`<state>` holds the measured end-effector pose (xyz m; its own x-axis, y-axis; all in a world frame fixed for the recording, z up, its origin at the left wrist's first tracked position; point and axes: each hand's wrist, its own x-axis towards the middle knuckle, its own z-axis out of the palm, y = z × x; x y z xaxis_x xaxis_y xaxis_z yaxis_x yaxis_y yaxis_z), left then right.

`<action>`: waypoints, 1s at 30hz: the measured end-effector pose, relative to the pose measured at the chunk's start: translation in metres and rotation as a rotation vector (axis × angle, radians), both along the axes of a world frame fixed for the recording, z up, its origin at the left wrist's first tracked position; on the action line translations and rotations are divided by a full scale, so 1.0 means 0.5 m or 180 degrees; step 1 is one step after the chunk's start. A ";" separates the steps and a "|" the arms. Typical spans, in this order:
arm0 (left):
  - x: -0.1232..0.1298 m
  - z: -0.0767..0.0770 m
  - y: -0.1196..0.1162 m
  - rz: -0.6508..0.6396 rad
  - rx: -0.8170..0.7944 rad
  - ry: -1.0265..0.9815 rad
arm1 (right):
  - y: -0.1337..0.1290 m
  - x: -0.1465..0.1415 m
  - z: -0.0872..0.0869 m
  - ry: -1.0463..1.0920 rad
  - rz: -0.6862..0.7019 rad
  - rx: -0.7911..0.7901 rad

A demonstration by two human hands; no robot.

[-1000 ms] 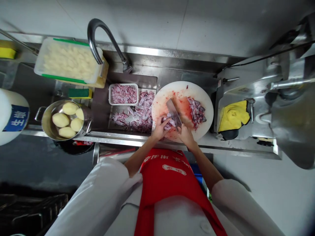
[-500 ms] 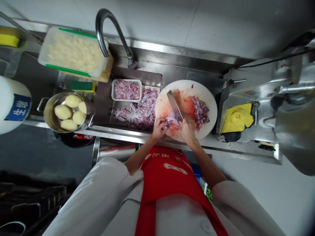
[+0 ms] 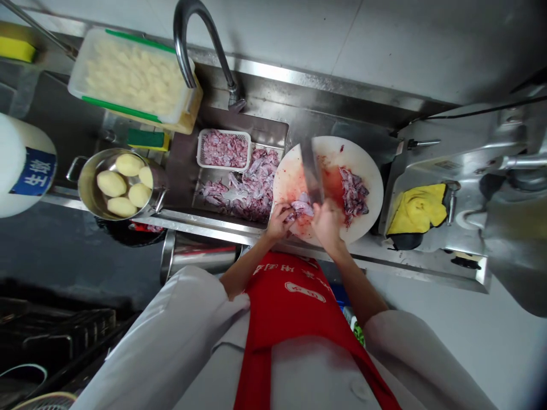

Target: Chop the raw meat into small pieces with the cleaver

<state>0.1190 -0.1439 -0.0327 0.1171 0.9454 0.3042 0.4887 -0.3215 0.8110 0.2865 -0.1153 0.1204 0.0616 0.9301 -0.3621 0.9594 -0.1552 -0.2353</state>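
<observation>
White plastic bucket (image 3: 15, 159) with a blue label, farthest left of the round chopping board (image 3: 363, 162); contents out of sight. Next, nearer to the board but well to its left, stainless-steel two-handled pot (image 3: 159, 183) with peeled potatoes (image 3: 111, 185) inside. Beyond the pot, left of the board and towards the wall, clear plastic tub (image 3: 79, 80), lidded and green-clipped, full of pale pieces (image 3: 128, 80) of unclear kind. Between tub and pot, also left of the board, green-and-yellow sponge (image 3: 147, 139).

Just left of the board, sink basin (image 3: 183, 171), with white mesh basket (image 3: 222, 168) towards the far side, filled with small pink raw bits (image 3: 224, 149). Around the basket and up to the board's left edge, loose heap of raw meat (image 3: 258, 191).

At the board's near left edge, left hand (image 3: 280, 223), fingers bent and pinching the end of a raw meat piece (image 3: 302, 206) lying on the board. Right hand (image 3: 328, 222) over the board's near part, wrapped around the handle of a cleaver (image 3: 311, 171); blade blurred, just right of the piece, pointing towards the board's far edge. Unclear: contact between blade and board. On the board's right half, pile of dark cut meat (image 3: 354, 196), red smears alongside.

Right of the board, yellow cloth (image 3: 419, 208) on steel equipment (image 3: 453, 142).
</observation>
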 end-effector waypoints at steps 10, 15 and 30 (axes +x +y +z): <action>-0.004 0.002 0.001 0.0063 0.0243 0.0094 | 0.030 0.046 -0.063 0.0237 0.0214 -0.0537; -0.013 0.004 -0.012 0.0339 0.0343 0.0094 | 0.042 0.057 -0.040 0.0169 0.0153 -0.0419; -0.016 0.001 -0.014 0.0320 0.0102 0.0174 | -0.008 -0.011 -0.053 0.0202 -0.0105 -0.0467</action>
